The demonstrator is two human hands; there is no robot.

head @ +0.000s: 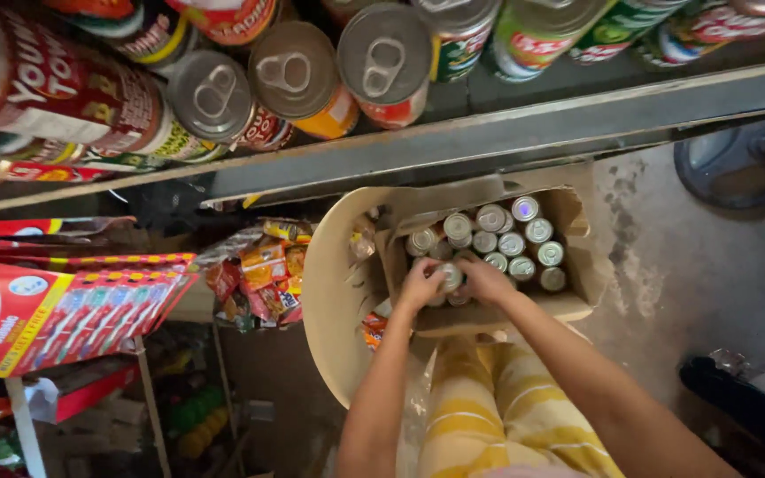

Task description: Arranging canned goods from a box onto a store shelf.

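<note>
Both hands reach down into an open cardboard box point(577, 265) packed with small tins. Left hand point(420, 285) and right hand point(486, 281) meet at the near left corner of the box, fingers curled around the same silver-topped can point(451, 276), which sits between them at the level of the other can tops. Whether the can is lifted clear of its neighbours cannot be told from this view.

Rows of like cans point(515, 239) stand upright in the rest of the box, their round lids shining, packed close and touching one another. The box rests tilted inside a large beige plastic basin point(329, 292), with its flaps folded outward.

Above, nearer the camera, a metal shelf edge point(506, 133) crosses the view, and on it lie larger labelled tins with pull-ring lids point(294, 75) facing the camera. Left of the basin hangs a cluster of bright snack packets point(263, 274), and further left a red carton of toothbrush packs point(55, 310). The person's legs in yellow-and-white striped trousers point(489, 407) show below the box, over a grey concrete floor point(710, 274).
</note>
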